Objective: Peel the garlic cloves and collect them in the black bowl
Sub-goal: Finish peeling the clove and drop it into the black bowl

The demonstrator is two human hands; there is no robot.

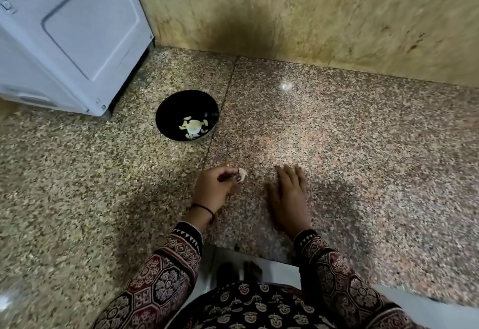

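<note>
A black bowl [187,115] stands on the speckled granite counter [337,134], left of centre. Inside it lie several pale peeled garlic cloves [193,127]. My left hand [215,188] is curled near the counter's front and pinches a small pale garlic piece [242,174] at its fingertips. My right hand [290,196] lies flat on the counter with straight fingers. Small pale bits [276,165] sit at its fingertips; I cannot tell whether they are cloves or skins.
A white appliance [70,35] stands at the back left, close to the bowl. A yellowish stone wall [311,12] runs along the back. The counter's front edge [259,253] is just below my wrists.
</note>
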